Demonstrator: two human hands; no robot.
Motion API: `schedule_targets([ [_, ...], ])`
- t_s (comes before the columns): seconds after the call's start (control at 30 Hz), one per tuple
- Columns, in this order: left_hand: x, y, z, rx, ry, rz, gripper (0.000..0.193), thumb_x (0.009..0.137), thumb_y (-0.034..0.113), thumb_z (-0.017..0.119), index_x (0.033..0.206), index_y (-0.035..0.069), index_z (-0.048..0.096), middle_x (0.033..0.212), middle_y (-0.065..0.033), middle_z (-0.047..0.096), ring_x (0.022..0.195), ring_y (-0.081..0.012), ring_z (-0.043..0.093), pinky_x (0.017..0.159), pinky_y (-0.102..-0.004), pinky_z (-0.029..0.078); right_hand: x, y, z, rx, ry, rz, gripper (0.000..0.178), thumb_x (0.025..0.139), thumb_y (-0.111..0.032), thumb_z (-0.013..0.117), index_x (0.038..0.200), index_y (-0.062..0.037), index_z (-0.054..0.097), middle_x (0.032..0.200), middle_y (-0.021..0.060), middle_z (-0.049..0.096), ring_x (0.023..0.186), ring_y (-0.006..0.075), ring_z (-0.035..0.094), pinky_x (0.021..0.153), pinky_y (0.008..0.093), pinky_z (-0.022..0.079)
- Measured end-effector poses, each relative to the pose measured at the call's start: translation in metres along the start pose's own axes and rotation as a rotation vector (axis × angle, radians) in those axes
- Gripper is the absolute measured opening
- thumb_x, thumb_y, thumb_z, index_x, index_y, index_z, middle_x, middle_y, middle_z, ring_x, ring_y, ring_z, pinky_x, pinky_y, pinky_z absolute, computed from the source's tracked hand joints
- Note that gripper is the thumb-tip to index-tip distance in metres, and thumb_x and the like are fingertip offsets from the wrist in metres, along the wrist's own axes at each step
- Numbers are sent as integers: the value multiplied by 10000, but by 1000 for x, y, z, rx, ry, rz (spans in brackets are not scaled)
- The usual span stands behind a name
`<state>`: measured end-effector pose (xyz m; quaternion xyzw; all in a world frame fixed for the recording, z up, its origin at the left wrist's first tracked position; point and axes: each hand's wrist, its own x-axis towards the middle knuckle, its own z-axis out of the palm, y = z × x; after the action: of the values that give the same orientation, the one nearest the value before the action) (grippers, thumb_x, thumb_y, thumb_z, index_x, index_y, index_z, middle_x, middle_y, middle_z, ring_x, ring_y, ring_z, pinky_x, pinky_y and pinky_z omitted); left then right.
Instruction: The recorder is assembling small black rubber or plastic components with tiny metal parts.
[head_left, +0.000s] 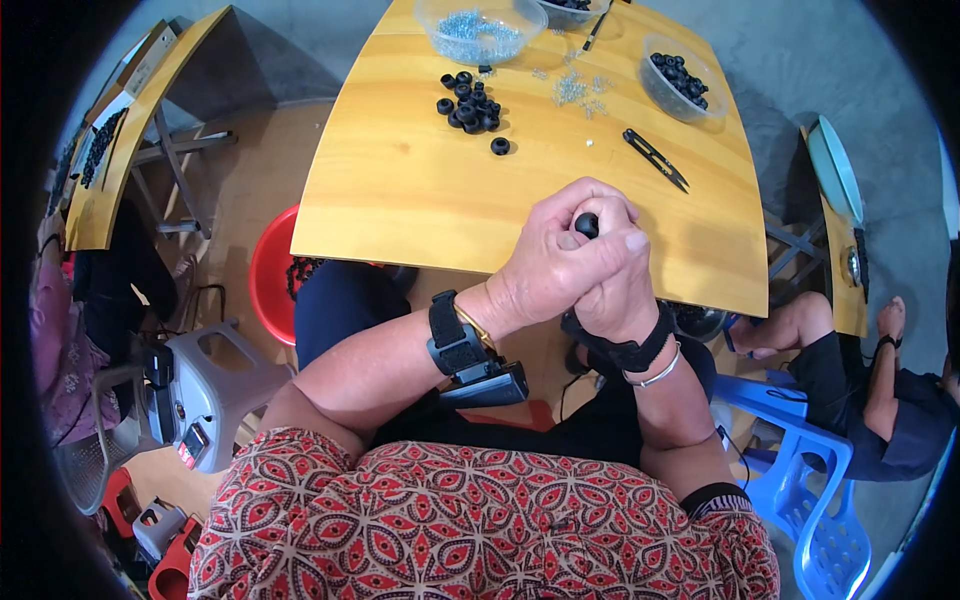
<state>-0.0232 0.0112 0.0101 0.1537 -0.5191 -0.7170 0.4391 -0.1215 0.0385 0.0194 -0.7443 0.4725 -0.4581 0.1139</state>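
While hands clasp black ring (587, 224), clear bowl (655, 52) holds black rings (680, 80), another bowl (432, 15) silver bits (478, 32)

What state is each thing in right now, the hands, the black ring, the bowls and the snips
Left hand: closed around the right hand.
Right hand: closed, fingers on the black ring.
Black ring: pinched at the fingertips of both hands.
Black snips: lying flat on the table, untouched.
Clear bowl: upright, holding small metal parts.
Bowl of rings: upright, partly filled.
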Motion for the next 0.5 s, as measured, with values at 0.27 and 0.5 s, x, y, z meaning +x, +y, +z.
schedule_targets([
  [0.27,-1,2,1,40,-83,46,551,693,291,636,1113,-4,433,1013,-131,499,924,-171,471,833,-290,365,-2,-4,-5,-84,31,-49,159,715,-124,562,737,-47,425,595,104,481,531,290,498,486,353,382],
  [0.5,-7,4,0,178,-34,75,451,712,285,601,1030,-14,485,954,-121,529,885,-165,489,810,-289,378,-4,-7,0,21,17,-16,173,717,-139,570,742,-50,423,572,80,479,514,281,501,477,344,385],
])
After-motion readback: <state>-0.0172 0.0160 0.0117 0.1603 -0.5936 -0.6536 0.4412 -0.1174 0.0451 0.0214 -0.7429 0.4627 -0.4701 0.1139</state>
